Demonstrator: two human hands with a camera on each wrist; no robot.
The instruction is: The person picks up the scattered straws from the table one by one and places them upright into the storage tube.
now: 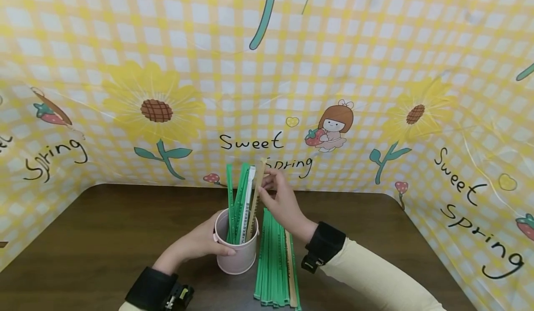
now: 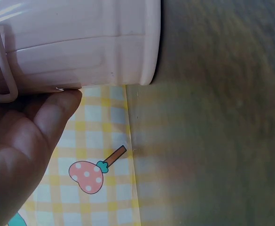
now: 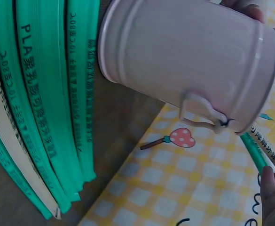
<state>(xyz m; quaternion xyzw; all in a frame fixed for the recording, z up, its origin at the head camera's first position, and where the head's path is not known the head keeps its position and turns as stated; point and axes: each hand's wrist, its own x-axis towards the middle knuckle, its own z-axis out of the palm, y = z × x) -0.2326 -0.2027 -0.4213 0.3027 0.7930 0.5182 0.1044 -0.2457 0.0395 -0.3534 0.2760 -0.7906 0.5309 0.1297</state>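
Note:
A pale pink metal cup (image 1: 238,254) with a small side handle stands on the brown table (image 1: 104,237). My left hand (image 1: 203,244) grips its left side and rim; in the left wrist view the thumb lies against the cup (image 2: 81,42). Several wrapped straws (image 1: 238,199), green, white and tan, stand upright in the cup. My right hand (image 1: 280,200) pinches the top of the tan straw (image 1: 256,197), whose lower end is inside the cup. A flat row of green wrapped straws (image 1: 275,260) lies just right of the cup, also plain in the right wrist view (image 3: 38,108) beside the cup (image 3: 189,61).
A yellow checked backdrop (image 1: 267,70) with sunflowers and "Sweet Spring" lettering walls the table on three sides. Bare tabletop stretches to the left and right of the cup and straws.

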